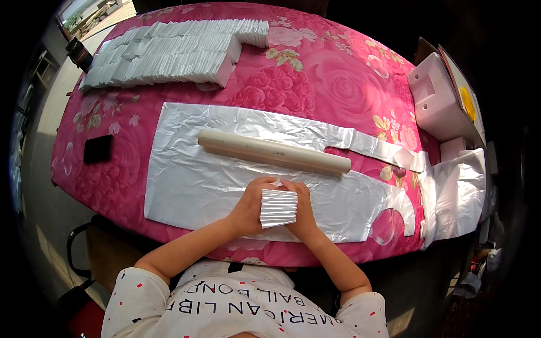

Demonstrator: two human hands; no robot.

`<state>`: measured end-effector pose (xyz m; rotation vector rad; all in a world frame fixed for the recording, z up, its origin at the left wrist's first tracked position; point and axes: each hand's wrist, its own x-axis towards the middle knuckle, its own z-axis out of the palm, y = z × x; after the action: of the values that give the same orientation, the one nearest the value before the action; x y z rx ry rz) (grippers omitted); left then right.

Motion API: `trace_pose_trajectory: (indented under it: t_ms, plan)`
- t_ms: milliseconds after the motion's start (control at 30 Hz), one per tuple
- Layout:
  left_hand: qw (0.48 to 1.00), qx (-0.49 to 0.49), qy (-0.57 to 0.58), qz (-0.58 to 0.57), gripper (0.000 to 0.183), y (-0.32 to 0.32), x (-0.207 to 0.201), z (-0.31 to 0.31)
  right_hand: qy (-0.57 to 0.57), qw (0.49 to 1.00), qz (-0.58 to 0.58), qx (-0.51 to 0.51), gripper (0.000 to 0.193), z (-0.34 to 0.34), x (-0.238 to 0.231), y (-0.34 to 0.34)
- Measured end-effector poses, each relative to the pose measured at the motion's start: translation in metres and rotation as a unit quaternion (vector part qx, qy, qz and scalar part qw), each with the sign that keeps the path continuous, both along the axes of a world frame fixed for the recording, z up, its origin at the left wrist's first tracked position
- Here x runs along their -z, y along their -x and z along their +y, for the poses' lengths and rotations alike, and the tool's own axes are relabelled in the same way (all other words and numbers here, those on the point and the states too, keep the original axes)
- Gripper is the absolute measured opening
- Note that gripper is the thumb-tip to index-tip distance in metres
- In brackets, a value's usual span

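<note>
Both hands — left hand (246,209) and right hand (303,207) — clamp fingers closed around a pleated bag wad (278,208), held over a flat bag (225,169) just below a tube (274,151) — on the rose-print table (327,73).

White tube (274,151) just beyond hands

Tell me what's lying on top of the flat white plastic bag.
A long cream tube lies across the plastic bag. Nearer the person, the left hand and right hand press a folded white stack between them. What is beneath that stack is covered.
</note>
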<state>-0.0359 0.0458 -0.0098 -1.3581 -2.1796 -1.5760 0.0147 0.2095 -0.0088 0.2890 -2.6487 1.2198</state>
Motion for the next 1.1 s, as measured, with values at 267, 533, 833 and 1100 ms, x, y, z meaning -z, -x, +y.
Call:
trace_pose_trajectory:
  t_ms: [267,533,833,1100]
  plan:
    - [0.984,-0.049,0.057,-0.162,0.053,-0.001,-0.026,-0.008,0.084,0.992,-0.097,0.007,0.039,-0.007,-0.024,0.001]
    - [0.959,-0.083,0.007,-0.271,0.049,0.042,-0.067,-0.008,0.235,0.954,-0.18,-0.04,0.032,-0.004,-0.063,0.04]
    - [0.937,-0.155,0.087,-0.301,0.053,0.194,-0.102,0.022,0.405,0.874,-0.269,-0.006,0.049,0.014,-0.072,0.181]
    - [0.886,-0.342,0.276,-0.145,0.059,0.328,-0.091,0.029,-0.116,0.985,0.085,0.097,0.086,0.0,-0.046,0.283]
